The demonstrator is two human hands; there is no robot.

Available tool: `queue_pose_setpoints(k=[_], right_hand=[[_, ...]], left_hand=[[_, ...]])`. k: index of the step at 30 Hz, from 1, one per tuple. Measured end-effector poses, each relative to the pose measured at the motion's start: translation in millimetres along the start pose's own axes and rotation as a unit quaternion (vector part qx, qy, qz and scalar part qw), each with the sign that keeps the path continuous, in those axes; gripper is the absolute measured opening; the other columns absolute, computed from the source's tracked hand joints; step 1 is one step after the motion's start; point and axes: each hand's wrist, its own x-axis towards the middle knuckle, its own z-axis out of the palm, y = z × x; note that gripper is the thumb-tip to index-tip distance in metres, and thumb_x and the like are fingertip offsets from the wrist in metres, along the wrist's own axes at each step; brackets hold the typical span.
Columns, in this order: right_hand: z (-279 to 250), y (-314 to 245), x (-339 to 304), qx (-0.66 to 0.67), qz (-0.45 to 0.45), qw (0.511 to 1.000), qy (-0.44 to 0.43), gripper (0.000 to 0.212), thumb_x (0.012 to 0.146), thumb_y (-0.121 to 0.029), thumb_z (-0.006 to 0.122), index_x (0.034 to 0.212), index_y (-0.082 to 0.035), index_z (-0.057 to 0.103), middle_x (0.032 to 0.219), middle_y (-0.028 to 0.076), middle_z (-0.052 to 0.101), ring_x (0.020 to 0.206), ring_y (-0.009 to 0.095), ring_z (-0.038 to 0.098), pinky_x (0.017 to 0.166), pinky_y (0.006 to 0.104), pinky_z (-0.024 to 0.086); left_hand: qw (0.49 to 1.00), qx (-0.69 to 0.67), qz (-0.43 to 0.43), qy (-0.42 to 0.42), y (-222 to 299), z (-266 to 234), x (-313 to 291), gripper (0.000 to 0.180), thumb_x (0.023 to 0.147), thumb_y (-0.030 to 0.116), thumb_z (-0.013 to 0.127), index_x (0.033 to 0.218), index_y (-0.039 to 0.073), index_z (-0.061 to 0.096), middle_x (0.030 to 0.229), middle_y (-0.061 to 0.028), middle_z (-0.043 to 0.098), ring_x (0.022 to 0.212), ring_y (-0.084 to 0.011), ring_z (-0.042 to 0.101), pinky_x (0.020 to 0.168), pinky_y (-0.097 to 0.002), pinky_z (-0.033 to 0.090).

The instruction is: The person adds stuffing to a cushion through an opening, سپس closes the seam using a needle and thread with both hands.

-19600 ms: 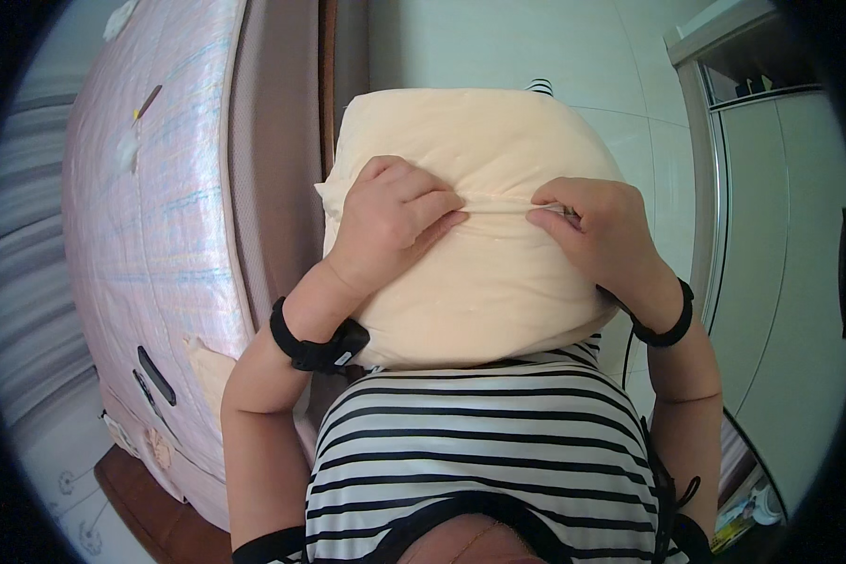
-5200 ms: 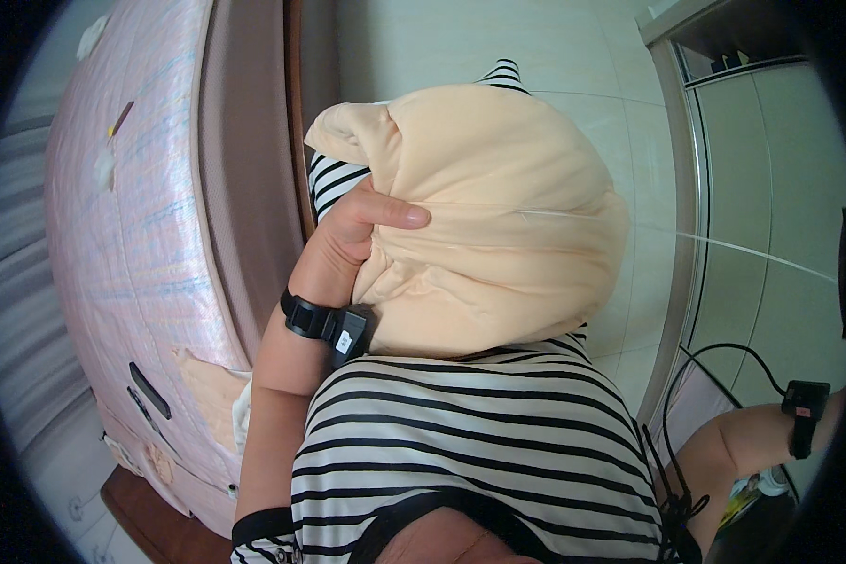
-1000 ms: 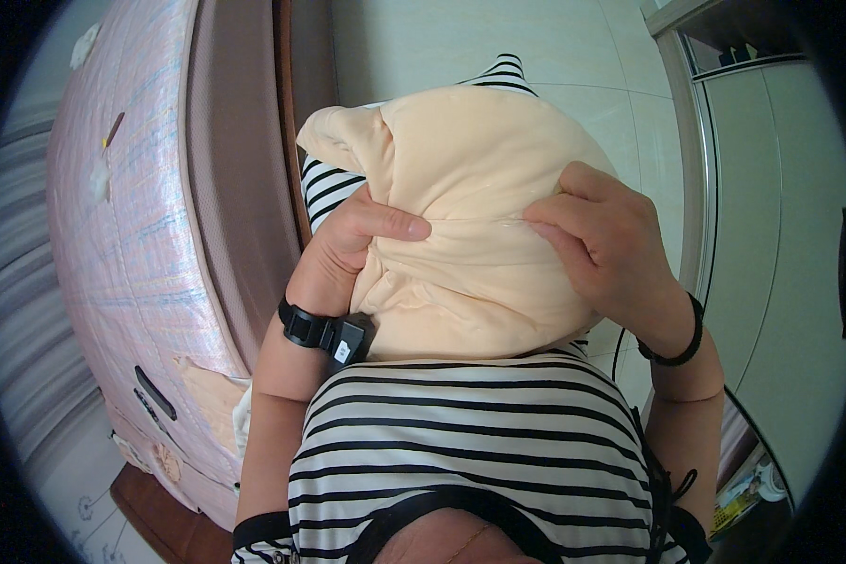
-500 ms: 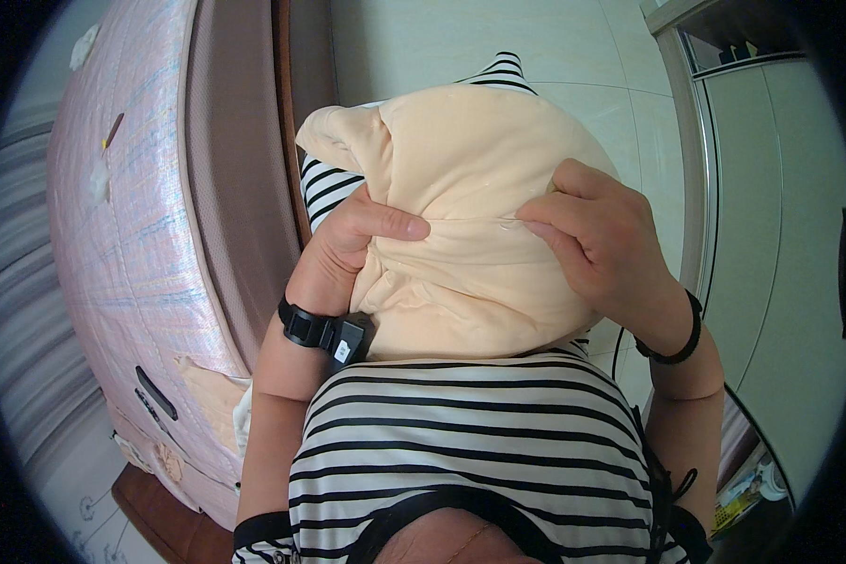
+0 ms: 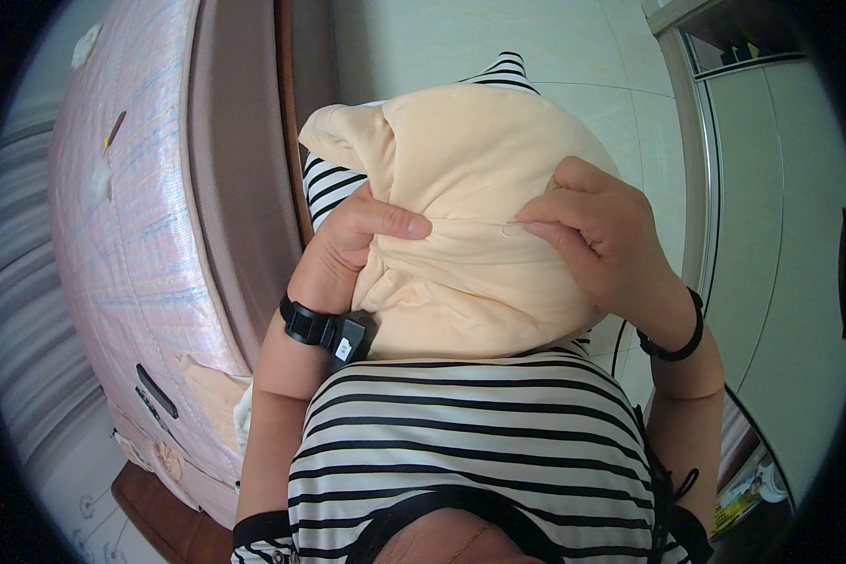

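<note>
A plump cream pillow (image 5: 479, 179) is pressed against my chest, with a black-and-white striped cloth (image 5: 334, 183) showing behind its left and top edges. My left hand (image 5: 352, 244) grips the pillow's left side, thumb laid across the front along a seam. My right hand (image 5: 597, 230) pinches the cream fabric at that same seam from the right, fingertips close to the left thumb. A black wrist device sits on my left wrist and a black band on my right.
A bare mattress (image 5: 132, 244) wrapped in shiny pinkish plastic stands to my left on a dark wooden bed base (image 5: 160, 512). Pale floor tiles (image 5: 461, 47) lie ahead. A white cabinet or door (image 5: 771, 235) runs along the right.
Five seconds ago only my left hand held the pillow; my right hand has come back onto it. Over the last second the right fingers crept left along the seam toward my left thumb.
</note>
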Motion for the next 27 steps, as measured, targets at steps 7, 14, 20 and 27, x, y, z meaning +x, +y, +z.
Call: queue_pose_setpoints(k=[7,14,20,27], right_hand=[[2.8,7.0,3.8,0.069,-0.01,0.998,-0.013,0.01,0.082,0.002,0.073,0.091,-0.004,0.074,0.074,0.005,0.052,0.063,0.018,0.051,0.057,0.0305,0.038],[4.8,9.4,4.0,0.083,0.006,0.996,-0.019,0.012,0.083,0.003,0.071,0.092,-0.004,0.074,0.074,0.005,0.053,0.066,0.018,0.053,0.059,0.0298,0.04],[6.7,5.3,3.6,0.052,0.009,0.999,-0.003,0.009,0.085,0.0,0.07,0.092,-0.005,0.072,0.078,0.007,0.058,0.069,0.023,0.059,0.062,0.0335,0.046],[13.2,-28.0,6.4,-0.112,-0.043,0.993,-0.013,0.011,0.083,-0.004,0.072,0.093,-0.006,0.068,0.084,0.007,0.063,0.068,0.026,0.063,0.06,0.0353,0.049]], left_hand=[[1.0,-0.013,-0.001,-0.02,-2.4,-0.8,2.8,0.086,0.069,-0.006,0.076,0.15,-0.002,0.046,0.142,-0.0189,0.061,0.131,-0.0323,0.058,0.113,-0.0424,0.044],[1.0,-0.02,-0.013,-0.019,-3.0,-2.3,2.7,0.086,0.069,-0.008,0.075,0.15,-0.002,0.046,0.142,-0.0187,0.06,0.131,-0.0326,0.058,0.114,-0.0426,0.044],[0.999,-0.02,-0.008,-0.03,-2.3,0.0,2.3,0.086,0.07,-0.008,0.075,0.15,-0.001,0.046,0.143,-0.0183,0.06,0.131,-0.0327,0.058,0.114,-0.0422,0.044],[1.0,-0.008,-0.016,-0.024,-1.4,1.4,-0.5,0.083,0.071,-0.008,0.076,0.149,0.0,0.048,0.141,-0.0162,0.062,0.129,-0.0303,0.06,0.112,-0.0412,0.046]])
